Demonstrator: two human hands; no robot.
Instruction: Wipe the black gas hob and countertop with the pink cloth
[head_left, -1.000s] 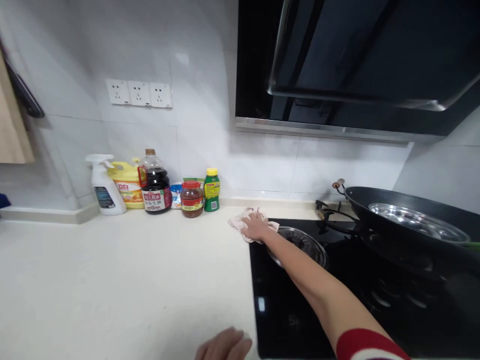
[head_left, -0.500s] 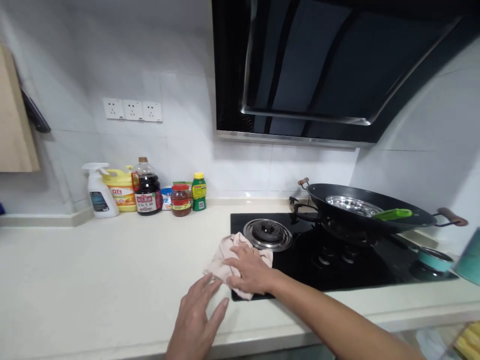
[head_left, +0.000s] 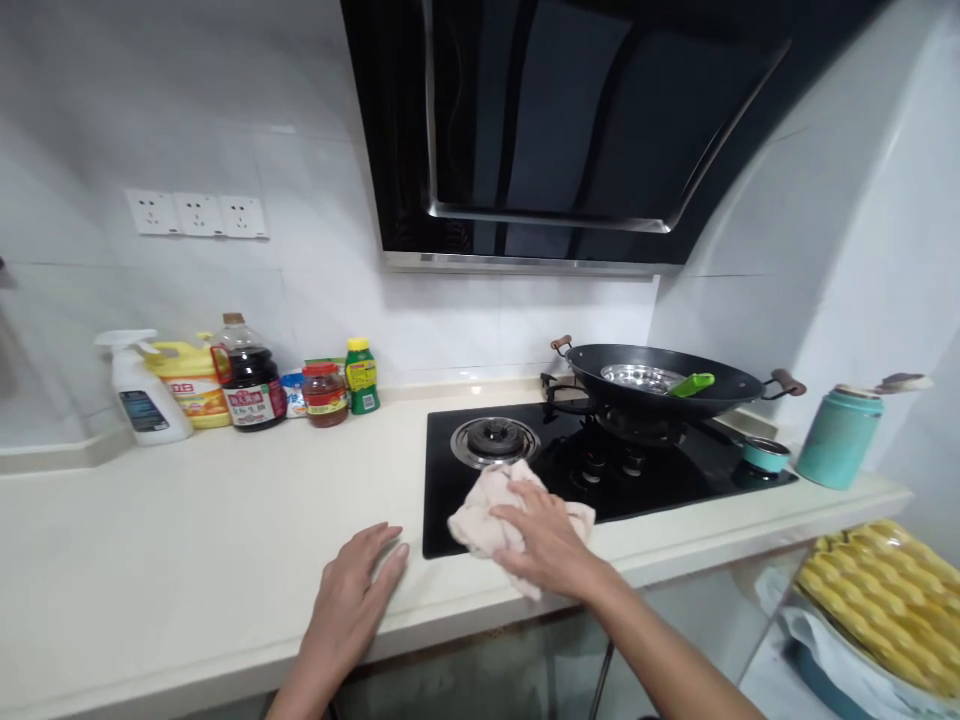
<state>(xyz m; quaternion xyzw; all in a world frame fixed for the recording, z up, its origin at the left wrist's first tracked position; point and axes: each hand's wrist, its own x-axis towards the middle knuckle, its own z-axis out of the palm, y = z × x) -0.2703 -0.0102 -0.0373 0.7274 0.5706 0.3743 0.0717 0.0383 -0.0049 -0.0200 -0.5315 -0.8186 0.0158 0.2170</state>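
Observation:
My right hand (head_left: 551, 540) presses a crumpled pink cloth (head_left: 486, 510) onto the front edge of the black glass hob (head_left: 675, 475), where it meets the cream worktop (head_left: 187, 530). The cloth lies just in front of the left burner (head_left: 493, 440). Flat on the worktop, my left hand (head_left: 358, 585) rests with its fingers spread, holding nothing, a little left of the hob's front corner.
A black wok (head_left: 652, 378) with a steel rack and a green utensil sits on the right burner. A spray bottle (head_left: 142, 398), yellow jug, dark sauce bottle (head_left: 247, 375), red jar and green bottle line the back wall. A teal flask (head_left: 838, 437) stands at right. The range hood (head_left: 570, 130) hangs overhead.
My right hand has dragged the cloth from the hob's back left corner forward along its left edge, then right along the front edge. My left hand has come up onto the worktop. The view has pulled back.

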